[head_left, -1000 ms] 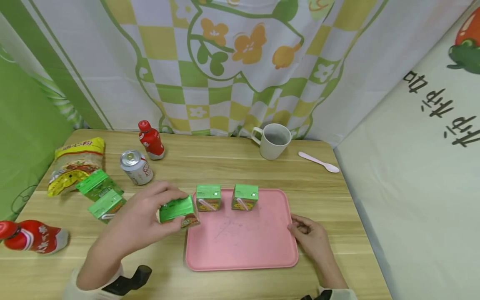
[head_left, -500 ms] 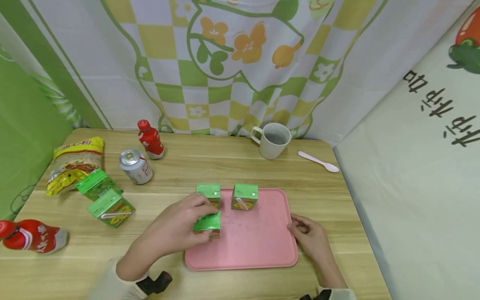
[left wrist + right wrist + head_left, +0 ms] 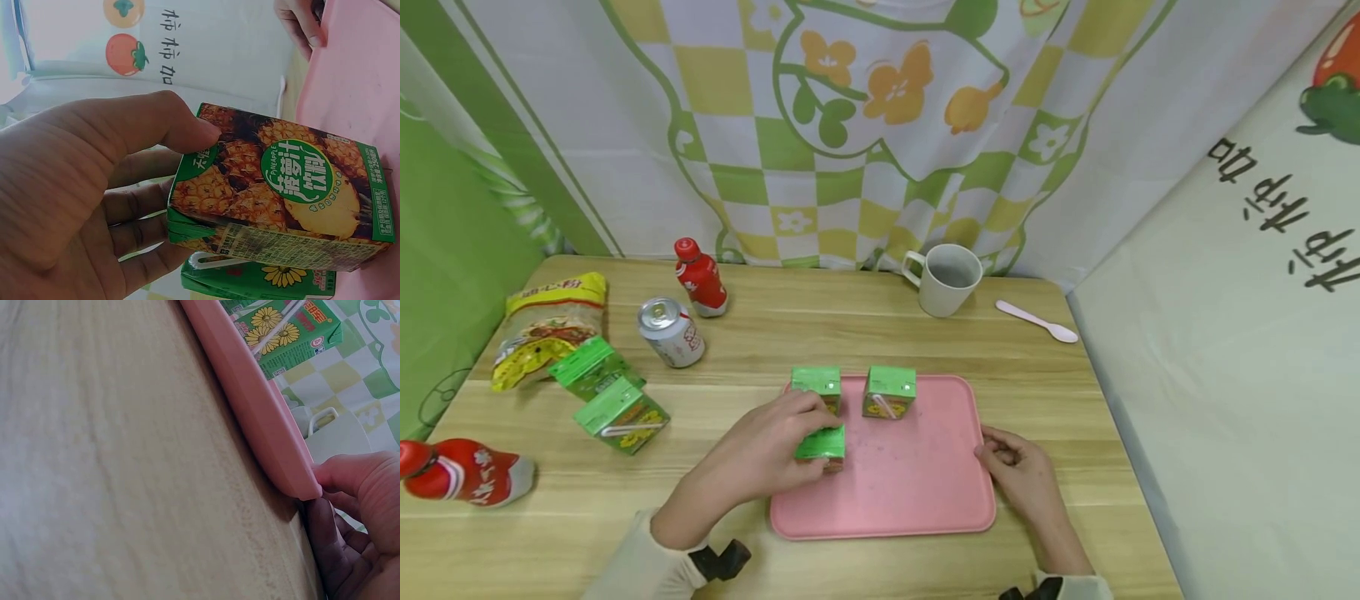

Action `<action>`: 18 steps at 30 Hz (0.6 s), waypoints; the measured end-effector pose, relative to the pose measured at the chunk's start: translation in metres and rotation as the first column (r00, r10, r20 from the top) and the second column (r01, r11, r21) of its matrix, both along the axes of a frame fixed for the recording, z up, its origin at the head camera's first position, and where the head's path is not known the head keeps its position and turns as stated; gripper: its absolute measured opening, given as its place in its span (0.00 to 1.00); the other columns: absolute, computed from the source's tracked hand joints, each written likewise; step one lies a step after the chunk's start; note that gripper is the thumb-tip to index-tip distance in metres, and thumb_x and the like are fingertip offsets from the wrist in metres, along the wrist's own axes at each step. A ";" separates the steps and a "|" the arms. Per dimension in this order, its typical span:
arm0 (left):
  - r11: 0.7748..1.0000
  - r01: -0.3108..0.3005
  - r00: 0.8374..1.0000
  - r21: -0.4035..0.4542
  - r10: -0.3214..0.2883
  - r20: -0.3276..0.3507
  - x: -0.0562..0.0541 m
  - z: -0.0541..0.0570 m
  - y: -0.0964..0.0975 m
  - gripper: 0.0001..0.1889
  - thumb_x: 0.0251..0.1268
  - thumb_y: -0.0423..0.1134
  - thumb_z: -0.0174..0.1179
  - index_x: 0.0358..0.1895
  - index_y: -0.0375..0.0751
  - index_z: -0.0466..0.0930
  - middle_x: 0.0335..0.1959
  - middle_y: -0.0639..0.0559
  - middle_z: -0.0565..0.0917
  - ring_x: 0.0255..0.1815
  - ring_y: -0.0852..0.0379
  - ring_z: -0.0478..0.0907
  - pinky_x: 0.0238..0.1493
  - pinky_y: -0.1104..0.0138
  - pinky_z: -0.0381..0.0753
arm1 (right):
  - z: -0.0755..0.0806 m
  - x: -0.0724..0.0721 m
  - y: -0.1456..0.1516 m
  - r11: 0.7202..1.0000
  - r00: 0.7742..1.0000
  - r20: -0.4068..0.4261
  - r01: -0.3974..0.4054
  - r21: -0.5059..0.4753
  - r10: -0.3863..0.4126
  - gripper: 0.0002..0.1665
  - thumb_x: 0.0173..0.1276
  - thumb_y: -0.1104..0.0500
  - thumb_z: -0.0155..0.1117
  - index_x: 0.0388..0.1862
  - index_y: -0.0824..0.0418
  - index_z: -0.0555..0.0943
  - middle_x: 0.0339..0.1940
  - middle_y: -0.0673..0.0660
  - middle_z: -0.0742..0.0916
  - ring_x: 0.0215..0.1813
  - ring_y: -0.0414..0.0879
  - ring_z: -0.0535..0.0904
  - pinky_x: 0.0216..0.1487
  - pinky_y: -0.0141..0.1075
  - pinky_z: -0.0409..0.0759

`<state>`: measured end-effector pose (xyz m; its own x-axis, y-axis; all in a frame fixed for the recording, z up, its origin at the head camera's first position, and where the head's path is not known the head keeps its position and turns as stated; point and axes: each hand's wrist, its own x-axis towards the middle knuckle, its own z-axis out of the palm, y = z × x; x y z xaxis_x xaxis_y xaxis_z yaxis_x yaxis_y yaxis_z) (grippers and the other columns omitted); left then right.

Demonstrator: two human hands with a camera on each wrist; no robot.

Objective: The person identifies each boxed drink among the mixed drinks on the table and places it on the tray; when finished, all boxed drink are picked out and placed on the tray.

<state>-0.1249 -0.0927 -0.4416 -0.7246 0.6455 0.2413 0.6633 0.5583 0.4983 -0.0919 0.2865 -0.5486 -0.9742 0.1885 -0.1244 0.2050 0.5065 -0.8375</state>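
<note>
With fingers of the left hand (image 3: pixel 775 448) bent round a juice box (image 3: pixel 823 444), holds it, in the head view, at the left side of the pink tray (image 3: pixel 917 492) (resting or just above, cannot tell), near a second box (image 3: pixel 817 381). In the left wrist view, lays the thumb on its pineapple-printed face; in the right wrist view, pinches the tray's rim with the right hand (image 3: pixel 380 515).

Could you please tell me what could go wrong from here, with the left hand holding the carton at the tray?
The left hand holds the pineapple carton close in front of another carton, so a small slip might knock that one.

The right hand pinches the rim of the pink tray; a tug or lift could perhaps slide or tip the cartons standing there.
</note>
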 end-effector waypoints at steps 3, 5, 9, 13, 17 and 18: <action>1.000 -0.002 1.000 -0.002 0.002 0.016 0.000 -0.001 0.001 0.22 0.50 0.43 0.79 0.49 0.42 0.88 0.42 0.58 0.80 0.38 0.64 0.71 0.36 0.68 0.76 | 0.000 0.000 0.000 1.000 1.000 0.004 0.002 -0.005 -0.002 0.21 0.66 0.60 0.75 0.57 0.63 0.86 0.39 0.57 0.88 0.36 0.43 0.82 0.36 0.30 0.80; 1.000 -0.003 1.000 -0.004 0.003 0.021 0.000 -0.001 0.001 0.22 0.50 0.43 0.79 0.50 0.42 0.88 0.42 0.58 0.80 0.39 0.64 0.71 0.37 0.68 0.77 | 0.001 0.000 0.000 1.000 1.000 0.005 0.001 -0.012 -0.001 0.21 0.66 0.60 0.75 0.57 0.63 0.86 0.39 0.57 0.88 0.36 0.43 0.83 0.36 0.30 0.80; 1.000 -0.004 1.000 -0.005 0.004 0.016 -0.001 -0.002 0.001 0.22 0.50 0.42 0.79 0.50 0.41 0.88 0.41 0.58 0.80 0.40 0.63 0.72 0.39 0.65 0.78 | 0.001 0.000 0.000 1.000 1.000 -0.001 -0.004 -0.016 0.004 0.21 0.67 0.59 0.74 0.57 0.63 0.86 0.39 0.57 0.88 0.36 0.43 0.82 0.36 0.30 0.80; 0.999 -0.002 1.000 -0.032 0.002 0.008 -0.001 -0.002 0.002 0.22 0.52 0.42 0.78 0.51 0.42 0.88 0.42 0.58 0.80 0.40 0.63 0.73 0.42 0.63 0.79 | 0.000 0.000 0.001 1.000 1.000 -0.008 -0.002 -0.013 0.002 0.20 0.67 0.59 0.74 0.57 0.63 0.86 0.39 0.57 0.88 0.36 0.43 0.82 0.36 0.30 0.79; 0.998 0.001 1.000 -0.070 0.000 0.010 -0.002 -0.001 0.002 0.21 0.56 0.43 0.76 0.53 0.45 0.87 0.44 0.57 0.81 0.42 0.61 0.75 0.52 0.57 0.79 | -0.001 0.000 0.001 1.000 1.000 -0.008 -0.001 -0.017 0.001 0.20 0.67 0.60 0.74 0.57 0.63 0.86 0.38 0.57 0.88 0.36 0.43 0.82 0.35 0.30 0.80; 0.998 0.002 1.000 -0.071 -0.001 0.010 -0.002 0.000 0.001 0.20 0.57 0.44 0.75 0.53 0.45 0.87 0.44 0.58 0.81 0.43 0.61 0.75 0.54 0.55 0.78 | -0.002 0.000 0.001 1.000 1.000 -0.007 0.000 -0.016 0.000 0.20 0.67 0.60 0.74 0.57 0.63 0.86 0.38 0.57 0.88 0.36 0.43 0.82 0.36 0.30 0.80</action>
<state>-0.1270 -0.0914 -0.4415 -0.7258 0.6617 0.1880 0.6594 0.5914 0.4641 -0.0918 0.2875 -0.5504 -0.9750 0.1863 -0.1208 0.1992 0.4931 -0.8468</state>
